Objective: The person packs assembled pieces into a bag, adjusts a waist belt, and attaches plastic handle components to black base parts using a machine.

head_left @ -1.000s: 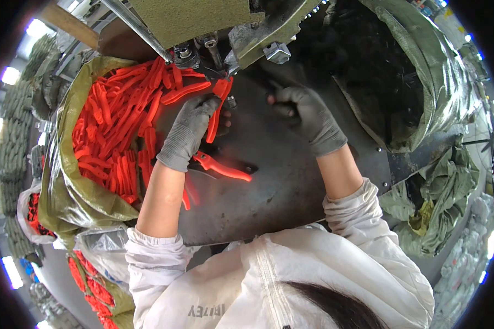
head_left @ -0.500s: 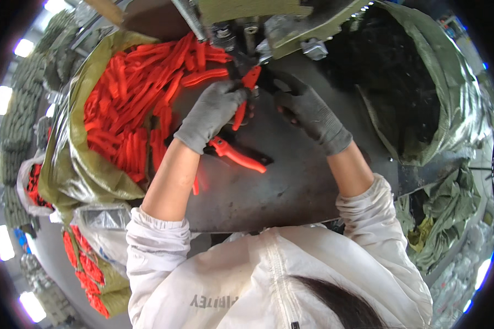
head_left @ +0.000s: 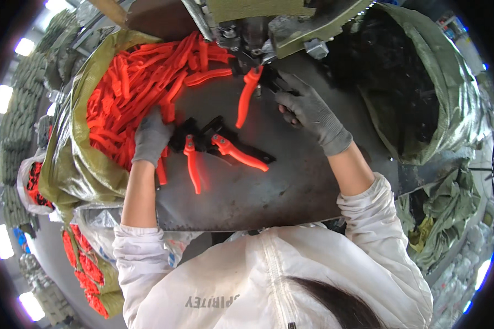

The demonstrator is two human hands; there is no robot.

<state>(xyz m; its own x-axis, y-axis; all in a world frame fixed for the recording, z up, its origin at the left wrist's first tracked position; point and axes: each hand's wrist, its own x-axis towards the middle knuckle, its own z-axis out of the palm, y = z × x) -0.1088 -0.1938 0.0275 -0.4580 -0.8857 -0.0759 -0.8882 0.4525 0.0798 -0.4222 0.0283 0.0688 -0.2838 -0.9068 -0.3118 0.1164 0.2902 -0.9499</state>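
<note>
My right hand (head_left: 307, 109), in a grey glove, has its fingers closed round the black part of a plier-like hand tool under the machine head (head_left: 247, 41). This tool's red handle (head_left: 248, 98) points down toward me. My left hand (head_left: 152, 137), gloved the same way, reaches into the near right edge of a heap of red handles (head_left: 132, 82); its fingers are hidden. Just right of it, two similar tools lie on the metal table, one with its red handle (head_left: 192, 170) nearly upright in view, the other with its red handle (head_left: 241, 155) slanting right.
An olive woven sack (head_left: 66, 148) surrounds the red heap at left. At right, another sack (head_left: 422, 55) holds dark parts that are hard to make out. The metal table (head_left: 258, 203) ends close to my body. Bags with red pieces (head_left: 85, 268) stand at lower left.
My left hand has let go of the tool under the machine and moved left and toward me to the red handles. My right hand stays by the tool, shifted slightly.
</note>
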